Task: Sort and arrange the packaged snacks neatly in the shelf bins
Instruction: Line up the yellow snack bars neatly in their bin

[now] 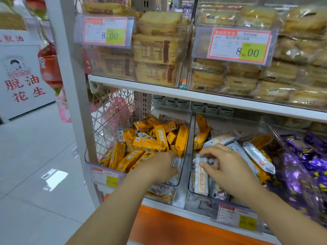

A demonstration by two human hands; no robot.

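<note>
**A:** Where are the hands?

**B:** Both are down in the clear bins on the lower shelf [177, 225]. The left hand [159, 165] is at the front right corner of the left bin [86, 156]. Its fingers [169, 154] are curled round a white packet [176, 162] whose small print is too fine to read.

**A:** And the other?

**B:** The right hand [223, 165] is near the front left corner of the right bin [190, 184]. Thumb and forefinger pinch a silver-white packet [200, 177] standing on end by the bin's left wall.

**A:** What fills the bins?

**B:** The left bin holds a jumble of yellow packets [146, 144], each with a small round red-and-white mark I can't make out. In the right bin, silver-white packets [256, 154] lie slantwise, with a few yellow ones at its back left corner. Purple packets [304, 170] lie just beside them, toward the shelf's right end.

**A:** Any writing you can read?

**B:** On the bins of the upper shelf [141, 83], the left price tag [108, 31] and the right price tag [238, 45] both read "8.00" on a yellow-green patch inside a red frame. The lower tags are blurred. At the left, a white box [10, 106] on the floor bears the red characters 脱油花生.
</note>
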